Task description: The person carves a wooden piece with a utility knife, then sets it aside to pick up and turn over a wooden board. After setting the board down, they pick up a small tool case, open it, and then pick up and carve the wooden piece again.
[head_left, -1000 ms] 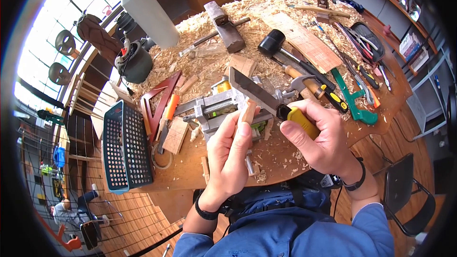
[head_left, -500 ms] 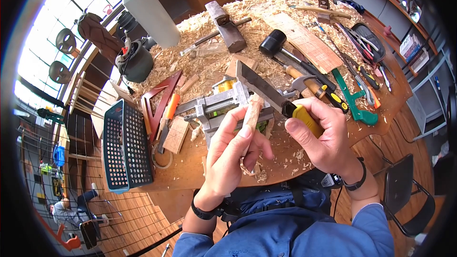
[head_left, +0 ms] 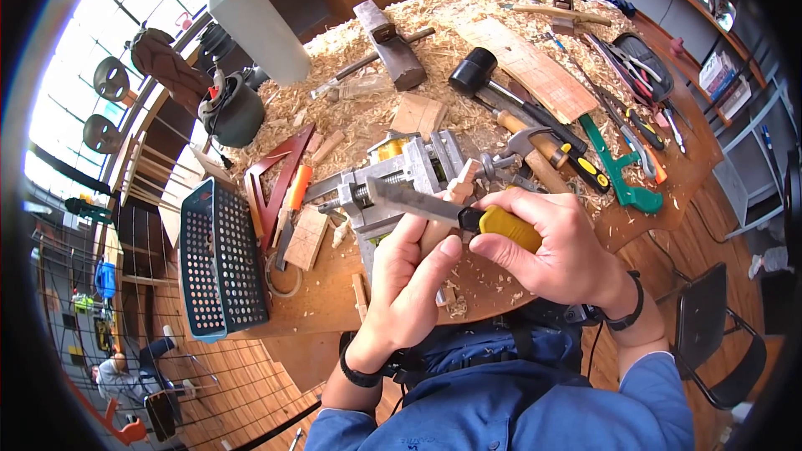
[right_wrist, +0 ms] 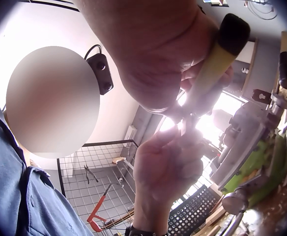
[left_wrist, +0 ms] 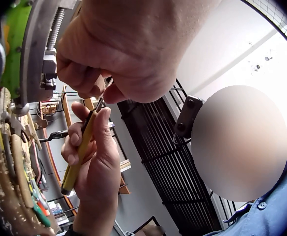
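Where the near edge of the table (head_left: pixel 322 307) runs, two hands are raised above it. Left hand (head_left: pixel 405 284): thumb and fingers pinching a small wooden piece (head_left: pixel 462 182), its narrow shaped end pointing away from the body. Right hand (head_left: pixel 555 246): fingers curled round the yellow handle of a knife (head_left: pixel 505 227), blade crossing the wooden piece; contact cannot be told. Just beyond the hands: metal vise (head_left: pixel 393 174). Left edge: perforated dark basket (head_left: pixel 244 284); beside it, red-brown triangle (head_left: pixel 298 149). Far left corner: pale bottle (head_left: pixel 255 21). Toward the far edge: wood shavings (head_left: pixel 447 21). Right edge: green-handled saw (head_left: pixel 616 163); farther in, black mallet (head_left: pixel 473 71).
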`<state>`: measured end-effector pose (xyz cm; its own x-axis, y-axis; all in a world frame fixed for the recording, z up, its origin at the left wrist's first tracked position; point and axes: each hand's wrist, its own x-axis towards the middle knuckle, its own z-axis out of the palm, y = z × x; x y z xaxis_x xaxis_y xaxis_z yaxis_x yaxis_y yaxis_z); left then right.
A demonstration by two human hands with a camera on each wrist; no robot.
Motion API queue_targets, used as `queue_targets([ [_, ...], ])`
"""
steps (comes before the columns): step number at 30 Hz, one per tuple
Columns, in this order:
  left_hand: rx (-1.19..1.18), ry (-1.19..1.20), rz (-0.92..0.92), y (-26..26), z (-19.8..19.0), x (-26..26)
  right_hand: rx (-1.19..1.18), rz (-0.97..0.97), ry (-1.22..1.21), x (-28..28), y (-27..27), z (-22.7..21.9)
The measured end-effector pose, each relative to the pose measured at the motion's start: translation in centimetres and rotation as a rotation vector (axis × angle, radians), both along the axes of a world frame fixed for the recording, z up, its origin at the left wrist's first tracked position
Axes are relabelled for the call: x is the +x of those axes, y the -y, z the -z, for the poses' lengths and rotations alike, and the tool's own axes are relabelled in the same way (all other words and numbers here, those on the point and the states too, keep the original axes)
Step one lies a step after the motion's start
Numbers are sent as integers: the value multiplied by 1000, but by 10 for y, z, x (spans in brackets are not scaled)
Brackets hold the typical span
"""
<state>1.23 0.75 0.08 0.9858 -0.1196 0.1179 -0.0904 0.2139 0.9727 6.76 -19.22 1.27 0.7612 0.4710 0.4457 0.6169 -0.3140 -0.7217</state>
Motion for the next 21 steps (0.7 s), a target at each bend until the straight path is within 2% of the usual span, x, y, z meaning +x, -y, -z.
queue_targets([
  [8,183,88,-117,6,9,5,-38,-18,-58,-1,1,-4],
  [11,298,164,-184,5,13,6,-39,-22,-54,-1,0,-4],
  [13,460,248,-256,5,9,6,-35,-23,-49,-2,-1,-2],
  [21,531,325,-335,7,8,9,-1,3,28,-2,-5,3],
])
